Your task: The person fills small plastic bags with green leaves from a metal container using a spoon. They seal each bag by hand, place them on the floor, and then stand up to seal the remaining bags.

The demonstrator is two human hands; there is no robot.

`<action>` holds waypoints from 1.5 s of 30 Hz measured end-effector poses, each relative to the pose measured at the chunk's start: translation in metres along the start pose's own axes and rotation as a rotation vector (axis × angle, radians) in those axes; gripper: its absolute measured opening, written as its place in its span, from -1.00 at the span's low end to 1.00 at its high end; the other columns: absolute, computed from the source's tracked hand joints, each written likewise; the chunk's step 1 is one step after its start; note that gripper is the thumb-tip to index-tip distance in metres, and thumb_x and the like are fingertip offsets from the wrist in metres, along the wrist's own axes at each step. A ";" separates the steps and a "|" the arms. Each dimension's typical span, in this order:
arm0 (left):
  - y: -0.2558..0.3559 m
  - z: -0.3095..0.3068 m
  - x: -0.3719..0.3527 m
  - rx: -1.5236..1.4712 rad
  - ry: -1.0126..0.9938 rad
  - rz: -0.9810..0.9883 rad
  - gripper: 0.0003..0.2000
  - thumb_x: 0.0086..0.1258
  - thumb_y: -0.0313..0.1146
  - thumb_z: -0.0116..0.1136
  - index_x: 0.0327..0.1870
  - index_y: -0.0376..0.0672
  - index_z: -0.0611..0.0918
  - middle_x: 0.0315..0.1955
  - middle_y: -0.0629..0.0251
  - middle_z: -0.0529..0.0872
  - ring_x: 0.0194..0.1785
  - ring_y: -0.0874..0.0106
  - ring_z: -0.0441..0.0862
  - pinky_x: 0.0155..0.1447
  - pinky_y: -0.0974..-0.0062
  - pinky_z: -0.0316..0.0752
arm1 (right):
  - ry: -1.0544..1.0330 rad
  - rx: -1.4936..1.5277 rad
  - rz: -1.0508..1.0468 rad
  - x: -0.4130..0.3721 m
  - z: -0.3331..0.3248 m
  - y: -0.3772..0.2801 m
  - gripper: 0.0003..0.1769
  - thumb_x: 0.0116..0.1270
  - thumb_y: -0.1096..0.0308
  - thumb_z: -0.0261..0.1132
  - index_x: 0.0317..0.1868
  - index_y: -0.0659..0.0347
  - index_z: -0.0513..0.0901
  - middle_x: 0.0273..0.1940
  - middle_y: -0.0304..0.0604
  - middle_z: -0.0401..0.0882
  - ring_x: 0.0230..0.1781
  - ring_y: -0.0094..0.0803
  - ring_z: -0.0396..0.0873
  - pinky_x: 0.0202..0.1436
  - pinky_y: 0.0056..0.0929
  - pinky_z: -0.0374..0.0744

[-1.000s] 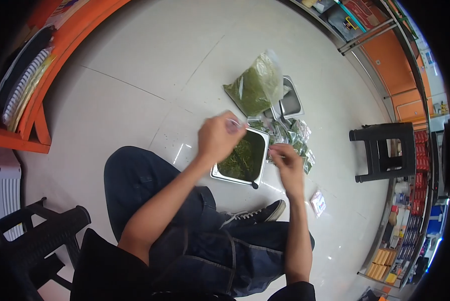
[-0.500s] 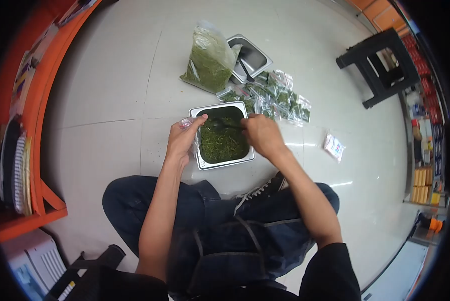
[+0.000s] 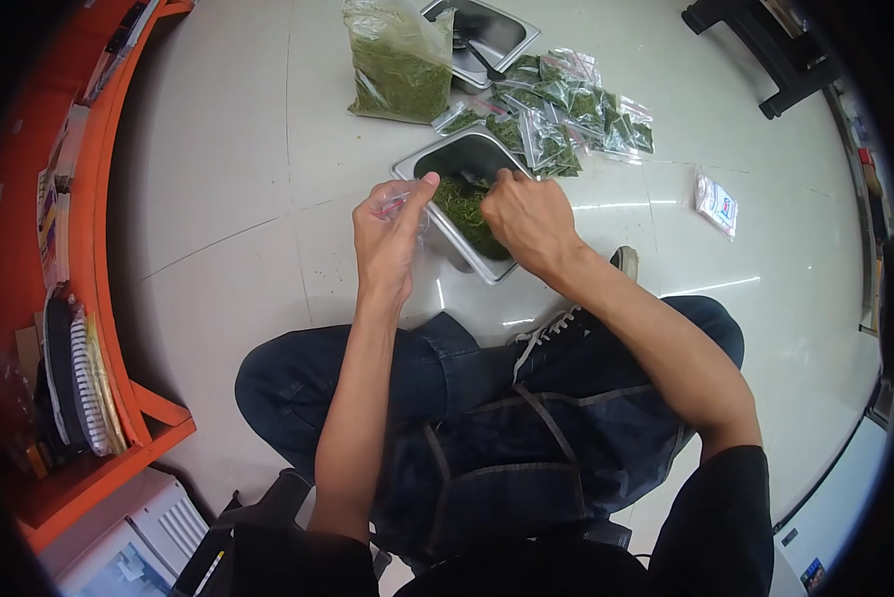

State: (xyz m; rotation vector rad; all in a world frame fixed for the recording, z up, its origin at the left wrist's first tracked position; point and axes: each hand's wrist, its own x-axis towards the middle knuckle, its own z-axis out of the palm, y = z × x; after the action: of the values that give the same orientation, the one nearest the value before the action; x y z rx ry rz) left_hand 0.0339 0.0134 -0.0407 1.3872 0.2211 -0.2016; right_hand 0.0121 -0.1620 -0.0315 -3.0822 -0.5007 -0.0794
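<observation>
A steel food pan (image 3: 479, 264) holds shredded green dried herb (image 3: 459, 207) and sits at a slant on the floor in front of my crossed legs. My left hand (image 3: 387, 239) is closed on a small clear zip bag (image 3: 397, 202) at the pan's left rim, thumb pointing up. Over the pan's right side is my right hand (image 3: 531, 221), its fingers wrapped round a dark spoon (image 3: 484, 184) that is mostly hidden by the hand. Just beyond the pan lie several small zip bags (image 3: 576, 99) filled with green herb.
A large clear bag of green herb (image 3: 402, 80) stands behind, against a second steel pan (image 3: 511, 38) with a black spoon (image 3: 485, 62) in it. A white packet (image 3: 715, 206) lies to the right. A black stool (image 3: 765, 50) is far right; an orange shelf (image 3: 108, 249) borders the left.
The view has shifted, so most things sit higher. The pan has turned and looks tilted. My right hand has moved in over the herb, and the spoon shows less.
</observation>
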 end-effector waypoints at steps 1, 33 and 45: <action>-0.001 0.000 -0.001 0.008 -0.001 -0.001 -0.69 0.28 -0.25 0.51 -0.23 -0.34 0.72 -0.32 0.36 0.67 -0.21 0.58 0.51 -0.06 0.58 0.38 | 0.002 0.007 0.004 -0.001 0.001 -0.003 -0.85 0.16 0.43 0.27 -0.46 0.23 0.76 -0.40 -0.05 0.68 -0.27 -0.21 0.73 -0.38 -0.24 0.69; -0.001 0.000 0.002 0.163 0.047 0.153 -0.61 0.29 -0.18 0.49 -0.20 -0.43 0.70 -0.32 0.28 0.67 -0.21 0.52 0.57 -0.07 0.55 0.45 | -0.047 0.097 0.105 0.011 -0.015 0.051 -0.89 0.14 0.49 0.31 -0.36 0.30 0.76 -0.37 0.02 0.72 -0.33 -0.02 0.71 -0.19 -0.09 0.65; -0.001 -0.001 0.003 0.190 -0.007 0.274 -0.67 0.31 -0.24 0.46 -0.31 -0.42 0.70 -0.38 0.43 0.57 -0.35 0.65 0.47 -0.22 0.64 0.36 | -0.055 0.532 -0.044 0.007 -0.015 0.028 -0.84 0.08 0.43 0.34 -0.34 0.31 0.78 -0.37 0.17 0.70 -0.29 0.09 0.70 -0.14 -0.04 0.66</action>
State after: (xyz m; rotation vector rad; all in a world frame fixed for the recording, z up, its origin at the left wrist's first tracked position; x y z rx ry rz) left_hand 0.0362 0.0142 -0.0422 1.5881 0.0042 0.0005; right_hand 0.0268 -0.1871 -0.0166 -2.5587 -0.4952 0.1198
